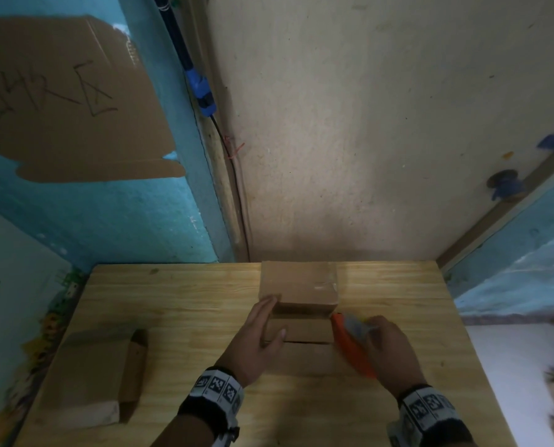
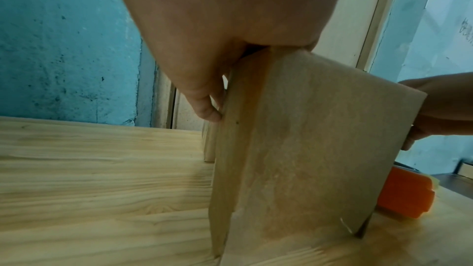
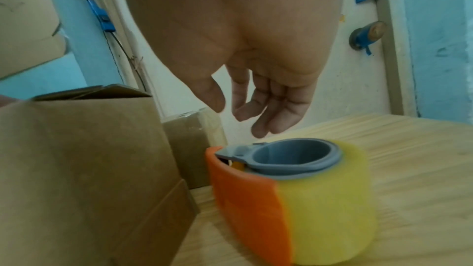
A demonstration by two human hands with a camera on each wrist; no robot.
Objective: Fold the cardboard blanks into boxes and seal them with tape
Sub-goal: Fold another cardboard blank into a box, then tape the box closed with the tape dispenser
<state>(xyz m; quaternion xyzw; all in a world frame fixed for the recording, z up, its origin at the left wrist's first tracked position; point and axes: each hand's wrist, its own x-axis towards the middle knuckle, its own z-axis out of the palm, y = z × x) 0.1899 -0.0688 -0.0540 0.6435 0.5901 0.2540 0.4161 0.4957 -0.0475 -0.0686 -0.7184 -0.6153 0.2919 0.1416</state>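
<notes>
The left hand (image 1: 259, 337) grips the upright brown cardboard box (image 1: 298, 330); the right hand (image 3: 258, 80) hangs relaxed, empty, above the orange-and-yellow tape dispenser (image 3: 291, 195) beside it, on a pale pine tabletop (image 1: 185, 317) cornered by turquoise (image 1: 114, 214) and cream walls (image 1: 366, 140).

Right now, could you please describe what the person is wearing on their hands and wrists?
Both hands are bare, with no gloves or rings visible. The left wrist and the right wrist each carry a black band ringed with white square tags printed with black-and-white coded patterns. No sleeves show.
</notes>
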